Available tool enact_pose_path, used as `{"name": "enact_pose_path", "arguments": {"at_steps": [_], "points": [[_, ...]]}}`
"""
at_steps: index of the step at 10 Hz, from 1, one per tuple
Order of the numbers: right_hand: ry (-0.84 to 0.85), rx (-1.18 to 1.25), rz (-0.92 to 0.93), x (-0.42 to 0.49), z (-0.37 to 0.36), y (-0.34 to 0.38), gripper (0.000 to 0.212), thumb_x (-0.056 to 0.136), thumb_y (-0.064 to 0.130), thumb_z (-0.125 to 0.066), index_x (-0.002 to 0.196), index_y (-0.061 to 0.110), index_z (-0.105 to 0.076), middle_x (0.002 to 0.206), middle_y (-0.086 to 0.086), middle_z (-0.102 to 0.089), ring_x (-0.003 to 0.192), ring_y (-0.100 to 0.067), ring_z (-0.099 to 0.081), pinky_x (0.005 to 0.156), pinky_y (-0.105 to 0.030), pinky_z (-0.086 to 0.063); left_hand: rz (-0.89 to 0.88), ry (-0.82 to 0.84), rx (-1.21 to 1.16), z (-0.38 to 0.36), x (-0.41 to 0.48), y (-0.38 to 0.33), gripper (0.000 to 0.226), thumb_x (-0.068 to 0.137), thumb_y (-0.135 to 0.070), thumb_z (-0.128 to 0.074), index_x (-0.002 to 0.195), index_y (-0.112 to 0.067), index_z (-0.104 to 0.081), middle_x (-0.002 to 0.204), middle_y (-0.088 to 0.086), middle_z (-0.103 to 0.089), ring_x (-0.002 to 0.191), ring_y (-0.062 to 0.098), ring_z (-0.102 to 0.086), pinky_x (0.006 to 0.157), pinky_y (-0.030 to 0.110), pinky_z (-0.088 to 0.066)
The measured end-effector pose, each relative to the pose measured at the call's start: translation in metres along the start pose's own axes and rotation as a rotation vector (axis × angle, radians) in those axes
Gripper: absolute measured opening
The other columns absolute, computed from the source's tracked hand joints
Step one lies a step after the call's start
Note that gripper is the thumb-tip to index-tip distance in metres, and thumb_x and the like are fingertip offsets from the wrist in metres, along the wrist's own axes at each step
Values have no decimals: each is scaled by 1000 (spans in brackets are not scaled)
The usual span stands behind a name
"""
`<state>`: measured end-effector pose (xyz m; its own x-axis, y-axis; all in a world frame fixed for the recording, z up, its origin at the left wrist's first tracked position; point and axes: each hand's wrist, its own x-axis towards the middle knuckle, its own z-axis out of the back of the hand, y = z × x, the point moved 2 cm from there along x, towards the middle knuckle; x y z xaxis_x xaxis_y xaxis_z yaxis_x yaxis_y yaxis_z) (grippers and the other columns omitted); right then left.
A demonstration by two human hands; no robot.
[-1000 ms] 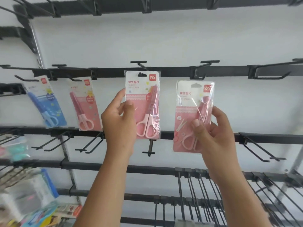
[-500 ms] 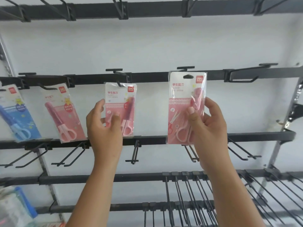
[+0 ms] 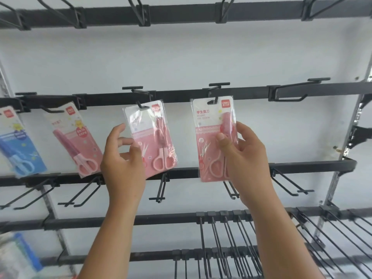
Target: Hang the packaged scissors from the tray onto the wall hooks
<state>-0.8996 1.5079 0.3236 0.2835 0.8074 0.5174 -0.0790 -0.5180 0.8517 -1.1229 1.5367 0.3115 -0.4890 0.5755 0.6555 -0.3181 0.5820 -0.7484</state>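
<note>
Pink scissors pack on hook, pinched by right hand; left hand open beside neighbouring pack.

Scissors packs: glossy clear plastic film, crinkled, over matt printed card. Hooks and rails: matt black metal. Wall: smooth, matt white.

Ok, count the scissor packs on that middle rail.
4: blue pack far left, pink pack beside it, one by the left hand, one in the right hand.
</note>
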Motion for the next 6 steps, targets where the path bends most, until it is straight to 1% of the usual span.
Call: {"name": "enact_pose_path", "arguments": {"at_steps": [1,2,3,4,5,6], "points": [[14,16,-52,4,-1,-9,20,99,31,-63,119,33,-62,95,2,-80,83,-15,-78,78,-50,-63,15,26,0,-1,-1,0,40,97,-10,-55,121,-41,-54,99,-16,-62,76,18,-67,55,21,-52],[14,-13,-67,9,-4,-16,27,100,34,-62,126,27,-60,101,1,-78,86,-16,-78,79,-50,-63,26,30,18,-2,1,1,38,97,-9,-54,116,-42,-56,99,-15,-63,76,18,-66,55,25,-52],[24,-70,-35,13,-6,-22,28,101,38,-59,126,26,-60,103,3,-78,87,-13,-77,80,-48,-63,47,26,15,-1,3,1,37,97,-9,-54,117,-41,-58,99,-16,-63,73,13,-64,62,37,-58],[31,-94,-41,13,-3,-24,26,100,41,-59,124,30,-59,105,4,-77,89,-13,-77,79,-46,-64,49,11,26,3,4,1,35,97,-12,-54,119,-39,-59,99,-16,-64,79,18,-66,69,42,-59],[22,-111,-60,7,5,-25,33,99,43,-60,130,35,-54,114,6,-71,92,-10,-74,72,-40,-65,13,-11,38,9,0,-2,34,97,-15,-55,124,-36,-58,108,-12,-63,91,13,-65,73,30,-55],[-31,-190,-38,-3,17,-18,43,99,41,-58,141,32,-48,123,11,-61,101,-9,-65,52,-16,-57,-29,-30,146,15,-10,-10,36,98,-15,-55,129,-31,-57,121,-10,-58,94,9,-59,75,14,-43]]}}
